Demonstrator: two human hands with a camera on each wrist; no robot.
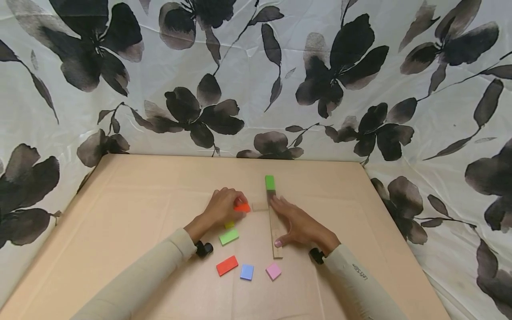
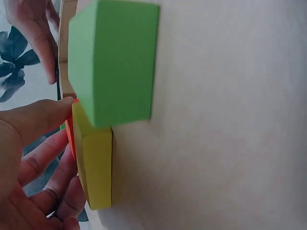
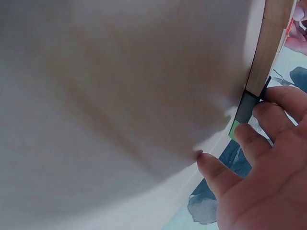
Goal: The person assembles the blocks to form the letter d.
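Between the thumb and fingers of my left hand a small orange-red block is pinched; the left wrist view shows only its edge behind a yellow block. A long narrow line, with a green block at its far end, a black piece after it and plain wooden blocks nearer, runs away from me. Along its right side lies my right hand, fingers extended and touching it, thumb spread toward its near end. A pale wooden block lies left of the line, close to the orange-red one.
Nearer to me lie a light green block, a red block, a blue block and a pink block. They rest on a tan tabletop. Behind hangs a white cloth with dark flowers.
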